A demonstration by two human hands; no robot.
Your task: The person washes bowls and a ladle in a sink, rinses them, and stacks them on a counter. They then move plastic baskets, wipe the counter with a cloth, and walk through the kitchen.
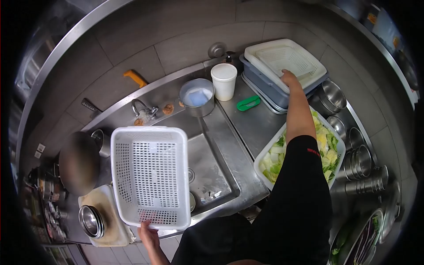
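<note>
A white perforated basket [152, 176] is held over the sink by my left hand [149, 233], whose fingers close on its near edge. My right hand [288, 78] reaches to the back right, at the near rim of a white strainer basket [304, 62] on top of stacked grey-blue tubs [265, 90]. Its thumb and fingers are on that rim. Under my right forearm stands a white tub of chopped leafy greens [329, 148], partly hidden by my sleeve.
The steel sink [216, 170] has a faucet [143, 107] at its back. Behind it stand a metal pot [197, 97] and a lidded white bucket [224, 81]. A green object [248, 103] lies nearby. Metal bowls [90, 221] sit left on a cutting board [115, 216]; steel containers [357, 161] line the right.
</note>
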